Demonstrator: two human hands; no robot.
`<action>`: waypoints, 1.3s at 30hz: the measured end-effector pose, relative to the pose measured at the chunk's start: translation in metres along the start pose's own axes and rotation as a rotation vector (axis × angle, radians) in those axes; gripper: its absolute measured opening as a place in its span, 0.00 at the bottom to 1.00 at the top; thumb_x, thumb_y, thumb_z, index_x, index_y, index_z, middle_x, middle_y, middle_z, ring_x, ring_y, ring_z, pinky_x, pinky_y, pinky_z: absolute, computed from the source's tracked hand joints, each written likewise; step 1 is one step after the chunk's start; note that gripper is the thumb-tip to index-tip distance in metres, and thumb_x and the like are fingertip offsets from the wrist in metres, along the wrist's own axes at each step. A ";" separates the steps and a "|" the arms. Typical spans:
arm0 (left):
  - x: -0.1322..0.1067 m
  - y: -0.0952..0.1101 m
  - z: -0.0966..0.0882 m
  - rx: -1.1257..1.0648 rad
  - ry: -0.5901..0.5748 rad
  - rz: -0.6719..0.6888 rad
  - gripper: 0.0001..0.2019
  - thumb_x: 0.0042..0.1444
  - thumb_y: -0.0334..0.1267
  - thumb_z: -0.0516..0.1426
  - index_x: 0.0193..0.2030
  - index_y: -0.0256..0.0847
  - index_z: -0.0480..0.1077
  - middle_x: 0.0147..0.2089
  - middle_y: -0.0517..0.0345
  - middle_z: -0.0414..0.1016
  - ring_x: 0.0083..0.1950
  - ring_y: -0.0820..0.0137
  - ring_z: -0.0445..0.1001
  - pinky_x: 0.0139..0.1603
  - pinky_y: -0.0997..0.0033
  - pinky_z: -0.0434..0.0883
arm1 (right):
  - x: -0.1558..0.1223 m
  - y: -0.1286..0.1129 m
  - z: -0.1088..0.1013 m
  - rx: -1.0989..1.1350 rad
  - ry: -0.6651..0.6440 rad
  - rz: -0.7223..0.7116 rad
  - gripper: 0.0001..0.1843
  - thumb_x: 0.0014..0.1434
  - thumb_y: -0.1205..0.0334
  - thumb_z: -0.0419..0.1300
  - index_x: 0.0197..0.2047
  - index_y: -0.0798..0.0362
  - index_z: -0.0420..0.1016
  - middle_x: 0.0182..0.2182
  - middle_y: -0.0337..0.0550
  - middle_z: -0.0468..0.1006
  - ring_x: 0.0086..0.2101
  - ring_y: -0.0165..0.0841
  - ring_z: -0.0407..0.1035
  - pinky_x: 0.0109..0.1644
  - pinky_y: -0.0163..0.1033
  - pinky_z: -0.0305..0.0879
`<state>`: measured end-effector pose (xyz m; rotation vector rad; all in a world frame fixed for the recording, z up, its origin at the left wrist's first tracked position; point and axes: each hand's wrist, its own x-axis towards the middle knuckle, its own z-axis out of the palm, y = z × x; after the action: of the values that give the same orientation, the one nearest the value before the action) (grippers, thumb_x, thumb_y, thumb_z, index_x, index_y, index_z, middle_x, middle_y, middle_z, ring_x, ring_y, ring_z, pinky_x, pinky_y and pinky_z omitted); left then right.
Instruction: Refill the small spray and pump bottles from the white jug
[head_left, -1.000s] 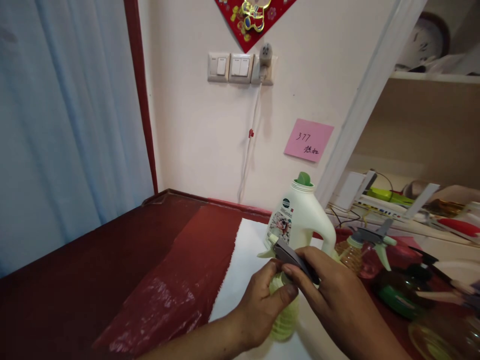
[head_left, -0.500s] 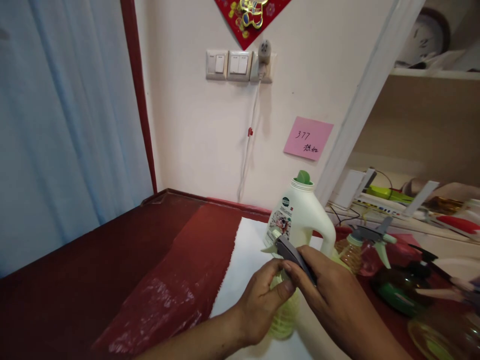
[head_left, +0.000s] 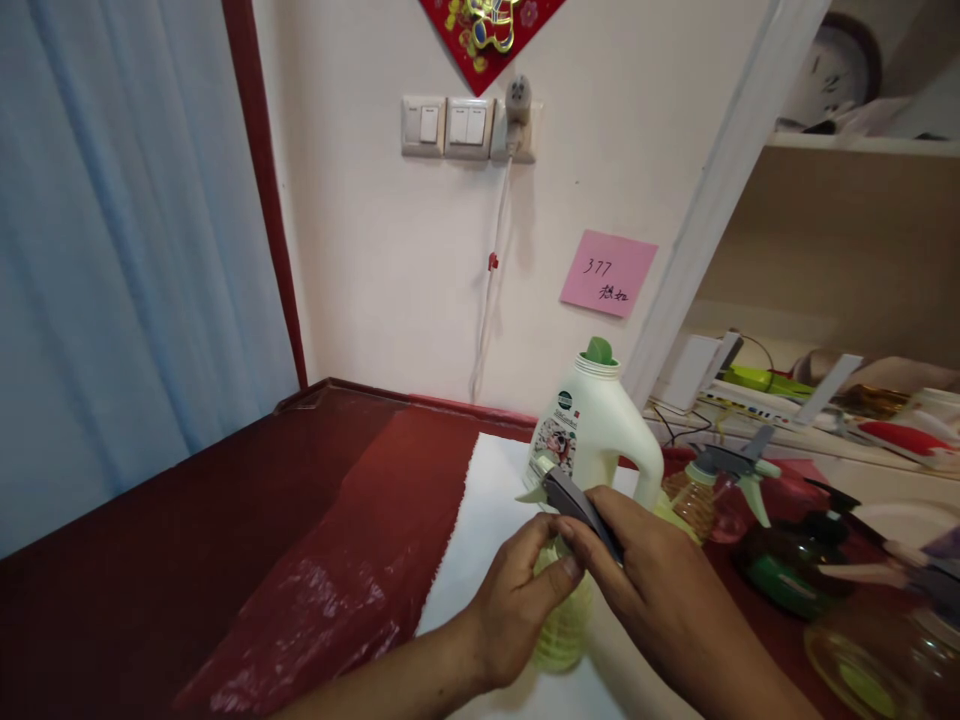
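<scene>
My left hand [head_left: 517, 600] is wrapped round the neck of a small yellow-green spray bottle [head_left: 561, 628] that stands on a white sheet [head_left: 491, 500]. My right hand [head_left: 649, 570] grips the bottle's grey trigger head [head_left: 570, 497] from the right, fingers closed over it. The nozzle points left. Just behind stands a white detergent jug [head_left: 600, 425] with a green cap.
A red plastic sheet [head_left: 352, 570] covers the dark red table [head_left: 150, 540] to the left. At the right are another spray bottle [head_left: 720, 485], a green bottle [head_left: 787, 580] and a glass jar [head_left: 885, 660]. A cluttered shelf [head_left: 825, 400] lies behind them. A pink note [head_left: 609, 273] hangs on the wall.
Both hands stay on the spray bottle and its trigger head with only a slight shift. The view has drifted a little to the right and down.
</scene>
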<state>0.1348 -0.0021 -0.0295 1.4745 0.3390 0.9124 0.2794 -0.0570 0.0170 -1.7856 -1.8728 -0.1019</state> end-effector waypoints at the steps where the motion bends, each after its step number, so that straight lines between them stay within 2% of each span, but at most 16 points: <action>1: 0.000 0.000 0.000 0.000 -0.001 0.000 0.09 0.66 0.43 0.56 0.45 0.39 0.71 0.45 0.56 0.72 0.52 0.62 0.68 0.59 0.61 0.64 | 0.000 0.000 0.000 0.002 -0.002 0.000 0.21 0.70 0.42 0.44 0.32 0.46 0.59 0.24 0.35 0.70 0.24 0.36 0.67 0.28 0.38 0.54; 10: 0.000 0.001 0.000 0.018 -0.004 0.005 0.06 0.65 0.37 0.55 0.44 0.39 0.70 0.44 0.57 0.70 0.50 0.63 0.67 0.57 0.62 0.63 | -0.001 0.002 0.001 0.006 -0.025 0.014 0.21 0.69 0.41 0.45 0.32 0.46 0.58 0.24 0.35 0.70 0.24 0.37 0.68 0.29 0.38 0.54; 19: -0.001 0.001 0.000 0.037 -0.001 0.001 0.07 0.65 0.38 0.55 0.46 0.39 0.70 0.45 0.56 0.71 0.52 0.61 0.67 0.59 0.61 0.63 | 0.000 0.001 0.001 -0.003 0.022 -0.028 0.21 0.70 0.42 0.44 0.32 0.46 0.59 0.24 0.35 0.70 0.24 0.36 0.68 0.27 0.38 0.54; 29: -0.001 0.000 0.000 0.042 -0.009 -0.003 0.07 0.65 0.39 0.54 0.46 0.39 0.69 0.47 0.55 0.71 0.52 0.62 0.66 0.58 0.61 0.63 | 0.002 0.000 0.002 -0.001 0.018 -0.022 0.21 0.70 0.42 0.44 0.32 0.46 0.59 0.24 0.35 0.70 0.23 0.36 0.68 0.28 0.38 0.54; 39: 0.000 0.001 0.000 0.040 0.001 -0.001 0.06 0.65 0.38 0.54 0.43 0.39 0.69 0.43 0.58 0.70 0.50 0.64 0.67 0.57 0.63 0.63 | -0.001 -0.001 0.000 -0.007 0.030 -0.031 0.21 0.70 0.41 0.44 0.31 0.46 0.59 0.23 0.35 0.70 0.23 0.36 0.68 0.26 0.37 0.54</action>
<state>0.1344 -0.0023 -0.0284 1.5106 0.3600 0.9104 0.2789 -0.0578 0.0168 -1.7508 -1.8818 -0.1459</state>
